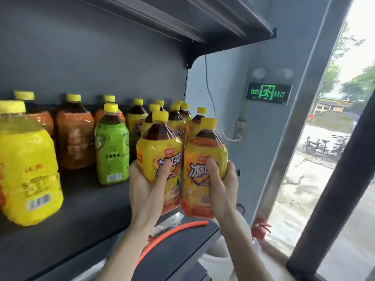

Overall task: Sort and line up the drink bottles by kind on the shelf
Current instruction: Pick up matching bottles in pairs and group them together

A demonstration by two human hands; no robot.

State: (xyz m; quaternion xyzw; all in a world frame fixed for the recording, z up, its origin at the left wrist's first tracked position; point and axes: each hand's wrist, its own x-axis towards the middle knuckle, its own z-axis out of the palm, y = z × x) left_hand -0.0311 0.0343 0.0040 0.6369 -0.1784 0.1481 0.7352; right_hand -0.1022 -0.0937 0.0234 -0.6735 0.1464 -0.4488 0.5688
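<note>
My left hand [147, 187] grips a yellow-labelled iced tea bottle [159, 147], thumb across its label. My right hand [222, 183] grips a second iced tea bottle [205, 151] of the same kind, touching the first. Both bottles are upright at the right front of the dark shelf [81, 216]. Behind them stand several more yellow iced tea bottles [176, 120]. To the left are a green-labelled bottle [112, 151], orange-labelled bottles [75, 136] and a large yellow bottle [28, 169].
An upper shelf [203, 27] overhangs the bottles. An orange hose [172, 234] lies on a lower surface below the shelf edge. Right of the shelf are a grey wall with an exit sign [268, 93], a red fire extinguisher [258, 230] and a window frame.
</note>
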